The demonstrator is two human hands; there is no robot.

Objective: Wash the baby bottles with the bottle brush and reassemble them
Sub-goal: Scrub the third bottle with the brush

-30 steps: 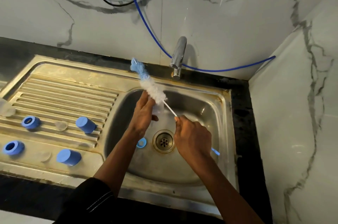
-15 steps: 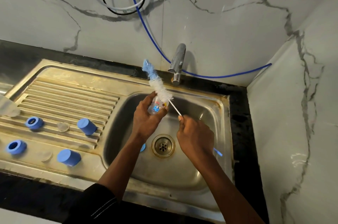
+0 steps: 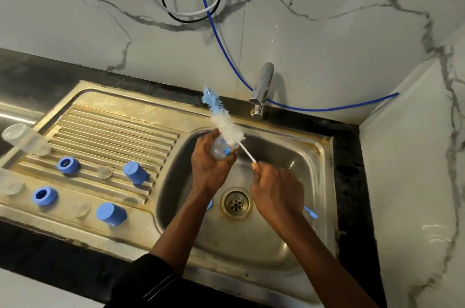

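Over the steel sink basin (image 3: 309, 182), my left hand (image 3: 208, 169) grips a small clear baby bottle (image 3: 221, 148) with a printed label. My right hand (image 3: 274, 189) holds the thin white handle of the bottle brush (image 3: 226, 124); its white and blue bristles stick up past the bottle, outside it. The brush's blue handle end (image 3: 310, 212) pokes out behind my right wrist. On the drainboard lie two blue caps (image 3: 135, 172) (image 3: 111, 213), two blue collar rings (image 3: 67, 164) (image 3: 44, 196), clear teats (image 3: 104, 172) and another clear bottle (image 3: 24, 140).
A chrome tap (image 3: 261, 91) stands behind the basin, with no water running. A blue piece (image 3: 209, 204) lies in the basin beside the drain (image 3: 236, 203). Blue, white and black hoses hang on the marble wall. A marble side wall closes off the right.
Both hands have risen slightly over the basin. The bottle in my left hand has turned so its label shows, and the brush head has stayed above it.
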